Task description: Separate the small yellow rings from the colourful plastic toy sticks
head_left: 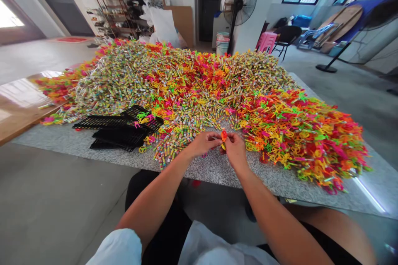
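Observation:
My left hand (202,143) and my right hand (236,148) meet just above the front of a grey speckled table (214,169). Between their fingertips is a small orange and yellow plastic piece (224,134), pinched from both sides; its exact kind is too small to tell. Left of my hands lie many short printed tubes (174,143) with pale ends. To the right rises a heap of bright plastic loop-shaped pieces (298,128) in orange, yellow, green and pink, some with tubes attached.
Black slotted trays (118,130) lie stacked at the left front. A large mound of tubes and coloured pieces (174,70) covers the back of the table. Beyond stand a fan (239,2), pink stools (266,42) and a shoe rack (115,12).

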`<move>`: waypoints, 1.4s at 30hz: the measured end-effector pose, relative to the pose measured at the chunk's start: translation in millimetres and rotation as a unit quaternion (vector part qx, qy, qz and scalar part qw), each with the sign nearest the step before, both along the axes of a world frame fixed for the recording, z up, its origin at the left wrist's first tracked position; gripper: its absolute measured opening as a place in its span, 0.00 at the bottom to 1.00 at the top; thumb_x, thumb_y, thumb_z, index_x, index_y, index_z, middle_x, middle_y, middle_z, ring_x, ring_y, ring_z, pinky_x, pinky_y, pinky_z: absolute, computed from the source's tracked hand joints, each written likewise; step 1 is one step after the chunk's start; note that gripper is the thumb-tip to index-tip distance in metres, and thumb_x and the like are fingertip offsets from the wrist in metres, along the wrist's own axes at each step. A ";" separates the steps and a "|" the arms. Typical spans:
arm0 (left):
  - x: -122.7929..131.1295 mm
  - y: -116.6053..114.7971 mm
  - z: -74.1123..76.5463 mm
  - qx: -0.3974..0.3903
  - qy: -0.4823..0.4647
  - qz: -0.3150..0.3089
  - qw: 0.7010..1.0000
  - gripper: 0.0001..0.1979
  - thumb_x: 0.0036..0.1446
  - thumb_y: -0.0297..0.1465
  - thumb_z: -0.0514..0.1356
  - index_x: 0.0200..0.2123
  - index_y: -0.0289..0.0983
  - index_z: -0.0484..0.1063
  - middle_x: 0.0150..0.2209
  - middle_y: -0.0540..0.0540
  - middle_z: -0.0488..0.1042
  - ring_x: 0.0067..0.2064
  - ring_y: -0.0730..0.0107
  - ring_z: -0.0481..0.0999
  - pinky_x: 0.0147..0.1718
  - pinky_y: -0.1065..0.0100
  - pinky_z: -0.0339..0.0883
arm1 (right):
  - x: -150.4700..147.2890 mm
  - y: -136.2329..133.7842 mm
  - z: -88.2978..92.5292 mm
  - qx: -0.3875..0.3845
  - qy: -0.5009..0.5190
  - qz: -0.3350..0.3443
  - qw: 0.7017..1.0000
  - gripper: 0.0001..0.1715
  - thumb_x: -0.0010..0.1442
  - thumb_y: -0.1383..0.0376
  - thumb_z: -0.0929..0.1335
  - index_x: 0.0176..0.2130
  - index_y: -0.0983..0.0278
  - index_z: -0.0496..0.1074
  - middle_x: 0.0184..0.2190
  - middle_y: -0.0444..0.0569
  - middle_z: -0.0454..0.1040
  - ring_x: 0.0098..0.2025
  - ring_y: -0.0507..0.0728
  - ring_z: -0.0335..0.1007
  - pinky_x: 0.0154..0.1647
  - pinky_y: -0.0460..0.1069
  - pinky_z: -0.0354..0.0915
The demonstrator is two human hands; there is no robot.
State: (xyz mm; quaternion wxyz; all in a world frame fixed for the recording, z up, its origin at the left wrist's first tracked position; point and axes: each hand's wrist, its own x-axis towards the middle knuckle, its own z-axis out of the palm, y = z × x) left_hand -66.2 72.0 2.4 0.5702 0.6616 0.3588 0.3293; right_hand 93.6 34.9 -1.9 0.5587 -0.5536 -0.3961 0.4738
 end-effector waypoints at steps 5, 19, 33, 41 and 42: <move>-0.6 1.8 -6.2 0.011 -0.002 0.000 1.000 0.15 0.56 0.39 0.67 0.41 0.35 0.75 0.34 0.48 0.76 0.34 0.73 0.73 0.34 0.70 0.64 | 2.2 0.0 -3.4 -0.006 -0.061 0.006 0.998 0.22 0.57 0.47 0.72 0.39 0.61 0.71 0.27 0.44 0.76 0.16 0.53 0.68 0.12 0.48 0.65; 1.3 4.7 -11.0 -0.026 -0.046 0.065 0.996 0.17 0.62 0.46 0.61 0.36 0.36 0.70 0.28 0.52 0.67 0.27 0.76 0.68 0.28 0.72 0.67 | 23.3 2.6 -11.6 0.045 -0.098 -0.010 0.994 0.19 0.57 0.50 0.71 0.41 0.61 0.73 0.28 0.45 0.76 0.22 0.53 0.69 0.18 0.47 0.65; 6.8 5.0 -19.7 0.032 -0.007 0.094 0.995 0.18 0.64 0.48 0.58 0.36 0.38 0.69 0.25 0.52 0.69 0.26 0.74 0.70 0.26 0.72 0.64 | 28.2 -9.9 -8.9 -0.065 0.157 0.101 0.980 0.18 0.49 0.55 0.76 0.36 0.63 0.74 0.25 0.42 0.74 0.19 0.49 0.63 0.16 0.44 0.61; 9.7 4.1 -20.9 -0.009 -0.043 0.099 0.994 0.19 0.63 0.49 0.58 0.36 0.37 0.69 0.26 0.52 0.70 0.25 0.74 0.71 0.27 0.72 0.64 | 31.4 -14.1 -8.4 0.009 0.057 0.097 0.994 0.22 0.54 0.53 0.75 0.44 0.63 0.75 0.33 0.46 0.78 0.24 0.51 0.69 0.19 0.45 0.65; 10.0 4.0 -20.9 -0.010 -0.044 0.099 0.994 0.19 0.63 0.49 0.58 0.36 0.37 0.68 0.26 0.51 0.70 0.25 0.74 0.71 0.27 0.72 0.64 | 31.0 -15.0 -7.9 0.027 0.025 0.094 0.995 0.23 0.55 0.52 0.74 0.45 0.63 0.75 0.32 0.46 0.78 0.25 0.52 0.69 0.19 0.46 0.66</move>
